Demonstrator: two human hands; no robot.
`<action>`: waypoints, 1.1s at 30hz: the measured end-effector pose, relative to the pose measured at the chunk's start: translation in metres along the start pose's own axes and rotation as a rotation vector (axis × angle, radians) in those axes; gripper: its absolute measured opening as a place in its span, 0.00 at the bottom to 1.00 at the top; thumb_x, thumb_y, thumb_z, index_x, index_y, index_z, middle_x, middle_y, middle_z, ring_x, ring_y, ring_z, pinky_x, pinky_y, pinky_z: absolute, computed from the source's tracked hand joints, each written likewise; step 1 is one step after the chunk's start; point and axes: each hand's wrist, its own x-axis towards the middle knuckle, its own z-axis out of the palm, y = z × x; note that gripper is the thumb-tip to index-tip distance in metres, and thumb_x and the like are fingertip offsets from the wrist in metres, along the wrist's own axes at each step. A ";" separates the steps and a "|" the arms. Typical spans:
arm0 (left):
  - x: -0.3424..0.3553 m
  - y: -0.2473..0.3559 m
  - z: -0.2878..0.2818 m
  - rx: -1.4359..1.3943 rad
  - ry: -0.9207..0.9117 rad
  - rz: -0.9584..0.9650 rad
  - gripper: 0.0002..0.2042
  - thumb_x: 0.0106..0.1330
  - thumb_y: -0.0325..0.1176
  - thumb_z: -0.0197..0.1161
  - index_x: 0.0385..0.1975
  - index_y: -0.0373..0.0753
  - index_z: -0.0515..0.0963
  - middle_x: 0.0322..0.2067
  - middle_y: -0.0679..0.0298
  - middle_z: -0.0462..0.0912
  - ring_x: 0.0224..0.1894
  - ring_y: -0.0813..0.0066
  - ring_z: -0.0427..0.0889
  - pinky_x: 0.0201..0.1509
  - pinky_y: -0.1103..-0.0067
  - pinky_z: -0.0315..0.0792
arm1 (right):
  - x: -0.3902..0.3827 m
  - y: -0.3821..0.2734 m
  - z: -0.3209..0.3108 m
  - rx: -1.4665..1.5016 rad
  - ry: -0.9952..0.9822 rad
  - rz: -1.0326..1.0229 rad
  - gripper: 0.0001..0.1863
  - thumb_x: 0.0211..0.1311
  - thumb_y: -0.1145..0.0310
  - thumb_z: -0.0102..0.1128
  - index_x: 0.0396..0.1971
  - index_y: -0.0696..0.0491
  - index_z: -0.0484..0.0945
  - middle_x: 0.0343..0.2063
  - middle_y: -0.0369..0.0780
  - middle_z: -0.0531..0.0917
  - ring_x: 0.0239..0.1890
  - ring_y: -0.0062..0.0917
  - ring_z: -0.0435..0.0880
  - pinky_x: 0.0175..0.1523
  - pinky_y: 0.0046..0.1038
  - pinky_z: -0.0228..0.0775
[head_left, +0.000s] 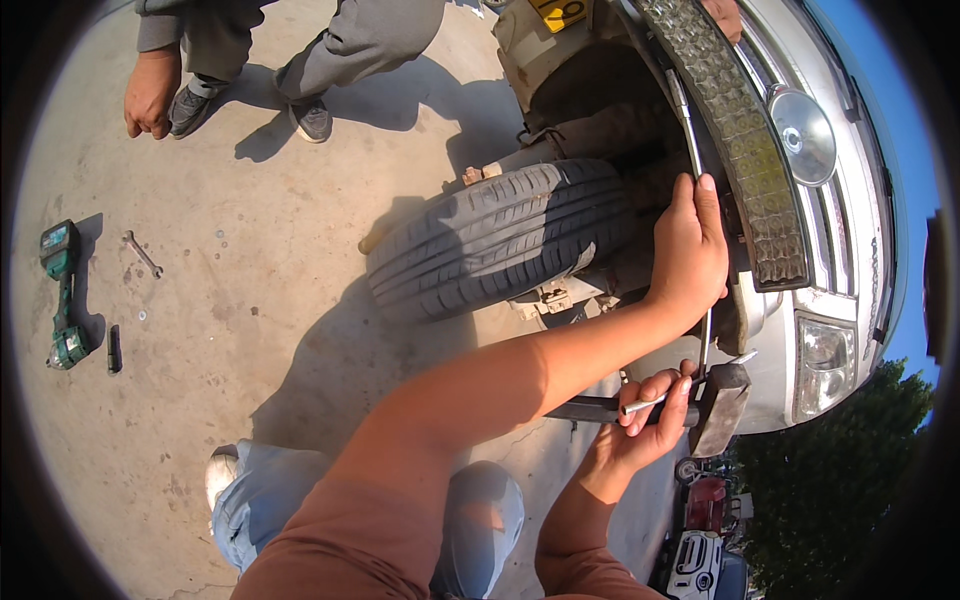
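Note:
Beside the vehicle's wheel arch, my left hand [692,245] is closed round a long thin metal rod [686,115]. Its thicker upper part reaches up along a clear textured strip [745,140] on the vehicle's front. Lower down, my right hand [655,410] grips a hammer [722,408] by its dark handle, close to the blocky head. A thin silvery rod [645,404] also lies between the right fingers. The left rod's lower end comes down by the hammer head; I cannot tell whether they touch. A worn tyre [500,235] sticks out to the left of my left hand.
On the concrete at left lie a green cordless power tool [65,300], a wrench [142,255] and a small dark socket-like piece [114,350]. Another person [370,40] stands at the far side, one hand hanging down. A headlamp [825,368] sits right of the hammer.

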 end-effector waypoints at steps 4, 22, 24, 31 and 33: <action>-0.002 0.004 0.001 0.020 0.011 -0.015 0.17 0.75 0.43 0.38 0.31 0.35 0.61 0.09 0.60 0.64 0.05 0.69 0.67 0.05 0.76 0.60 | 0.000 -0.002 0.000 0.007 0.006 0.000 0.15 0.71 0.66 0.44 0.49 0.61 0.65 0.17 0.38 0.71 0.07 0.12 0.57 0.13 0.14 0.56; 0.006 -0.003 0.004 0.158 0.002 0.039 0.18 0.75 0.46 0.36 0.31 0.36 0.62 0.09 0.67 0.61 0.06 0.77 0.61 0.08 0.81 0.62 | -0.007 -0.022 -0.042 -0.149 -0.178 -0.023 0.38 0.62 0.41 0.51 0.51 0.65 0.61 0.22 0.38 0.67 0.06 0.16 0.59 0.11 0.19 0.57; 0.003 -0.004 0.008 0.142 0.030 -0.009 0.18 0.75 0.46 0.36 0.32 0.36 0.62 0.10 0.68 0.60 0.07 0.78 0.60 0.08 0.81 0.62 | -0.012 -0.024 -0.061 -0.039 -0.113 0.097 0.47 0.53 0.32 0.53 0.52 0.64 0.60 0.18 0.35 0.64 0.06 0.16 0.59 0.11 0.19 0.58; 0.005 -0.003 0.008 0.158 0.047 -0.007 0.18 0.75 0.46 0.36 0.34 0.37 0.63 0.11 0.68 0.61 0.07 0.79 0.60 0.08 0.81 0.61 | 0.000 -0.018 -0.066 -0.194 -0.040 -0.010 0.40 0.56 0.29 0.46 0.28 0.60 0.65 0.13 0.35 0.62 0.07 0.19 0.61 0.12 0.21 0.61; 0.005 -0.003 0.009 0.169 0.044 0.006 0.18 0.75 0.46 0.36 0.33 0.37 0.63 0.10 0.68 0.61 0.07 0.78 0.60 0.08 0.81 0.61 | 0.005 -0.014 -0.058 -0.307 -0.025 -0.010 0.38 0.57 0.31 0.47 0.24 0.59 0.65 0.12 0.36 0.63 0.07 0.20 0.61 0.13 0.22 0.62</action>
